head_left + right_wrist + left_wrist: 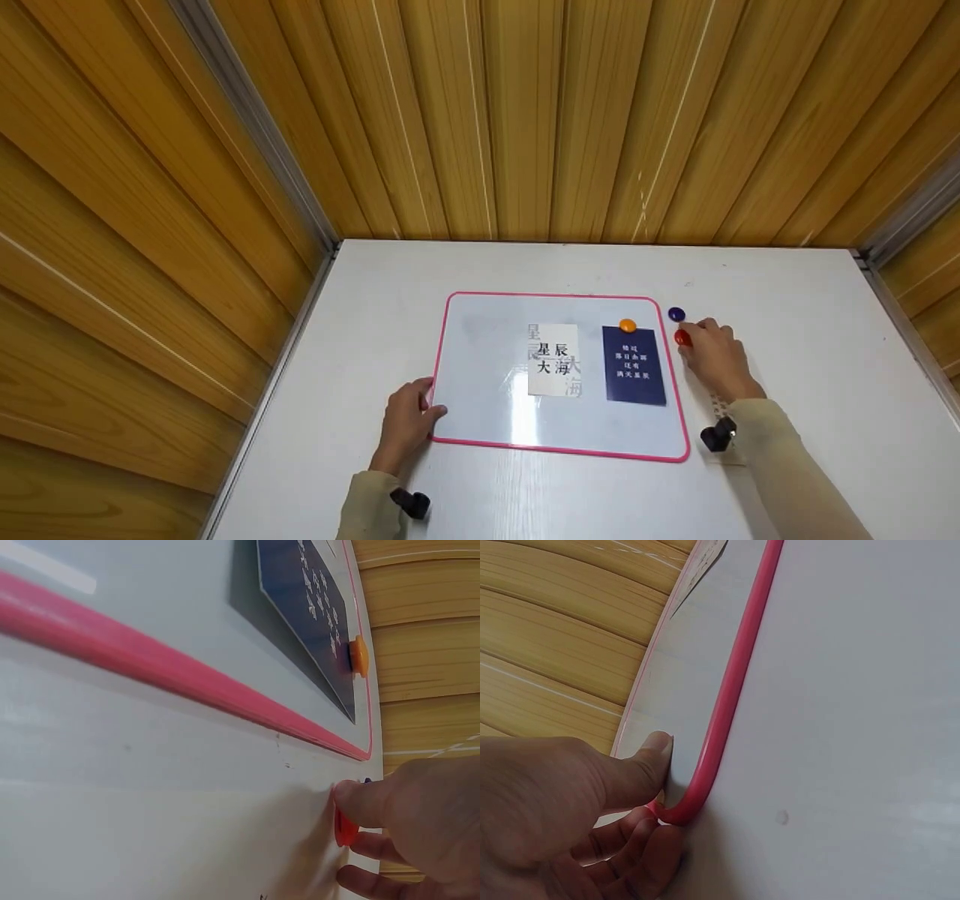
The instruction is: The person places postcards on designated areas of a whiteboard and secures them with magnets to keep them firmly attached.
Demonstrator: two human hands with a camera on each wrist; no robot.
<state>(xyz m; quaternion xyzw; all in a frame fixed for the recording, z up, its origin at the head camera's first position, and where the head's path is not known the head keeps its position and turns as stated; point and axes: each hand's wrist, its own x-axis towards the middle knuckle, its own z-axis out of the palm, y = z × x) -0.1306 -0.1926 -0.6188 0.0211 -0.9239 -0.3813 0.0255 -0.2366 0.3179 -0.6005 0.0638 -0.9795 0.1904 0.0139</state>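
Observation:
A small whiteboard (480, 360) with a pink frame lies on the white table. My left hand (406, 421) grips its left edge, thumb on top and fingers curled beneath, as the left wrist view shows near a corner. Right of the board, my right hand (718, 358) pinches a round red magnet (682, 337) between thumb and fingers. Just behind it sits a dark blue magnet (676, 314). On the board are a white card (553, 360) with black characters and a navy card (634, 367) with white characters. An orange magnet (628, 325) sits at the navy card's top edge.
A pale printed card (721, 459) lies on the table (495, 491) beneath the right forearm, mostly covered. Yellow wood-grain panels (517, 120) rise behind the table and at both sides. Black wrist cameras (718, 435) sit on both sleeves.

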